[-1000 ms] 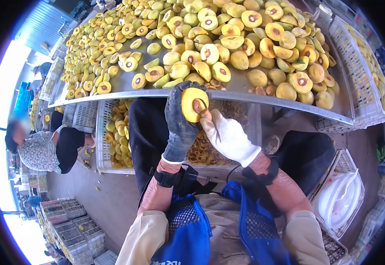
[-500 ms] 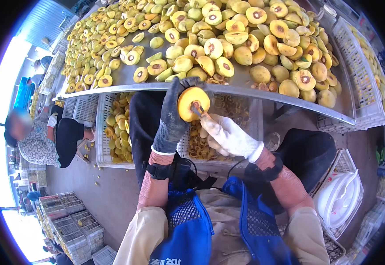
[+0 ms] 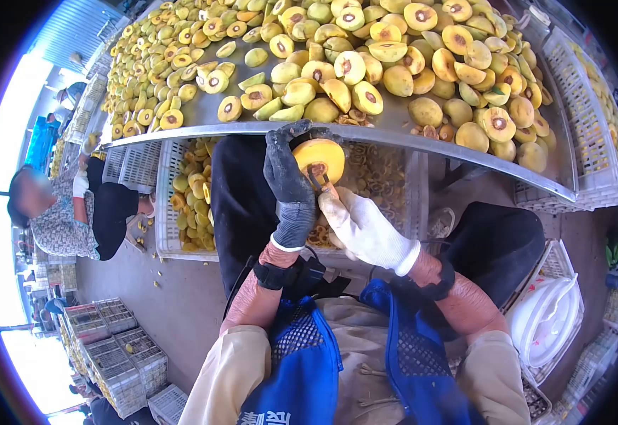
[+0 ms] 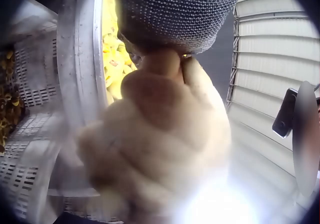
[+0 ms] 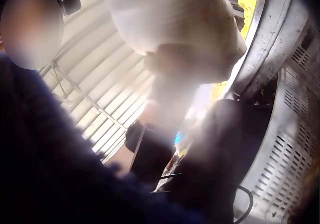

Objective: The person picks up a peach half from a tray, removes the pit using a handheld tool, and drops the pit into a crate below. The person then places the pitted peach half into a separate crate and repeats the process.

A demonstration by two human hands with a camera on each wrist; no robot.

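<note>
In the head view, the left hand (image 3: pixel 289 170), in a dark glove, holds a halved yellow fruit (image 3: pixel 321 156) with its cut face toward the camera. A small dark curved tool (image 3: pixel 316 177) touches the brown centre of that fruit. Its near end is pinched by the right hand (image 3: pixel 369 225), which wears a white glove. The left wrist view shows the dark glove cuff (image 4: pixel 175 19) with the blurred white-gloved right hand (image 4: pixel 160 134) in front. In the right wrist view the white glove (image 5: pixel 175 24) is blurred, and the tool cannot be made out.
A metal table (image 3: pixel 422 142) heaped with halved fruit (image 3: pixel 397 81) stands just beyond the hands. Below it are crates with fruit halves (image 3: pixel 197 191) and brown scraps (image 3: pixel 376 180). A white lidded bucket (image 3: pixel 544 322) sits at the right; another person (image 3: pixel 64 219) is at the left.
Both hands and the fruit first shifted left, then back right. The fruit's cut face has tilted, and the tool's tip has moved within its centre. The seated person's arms at the left have shifted.
</note>
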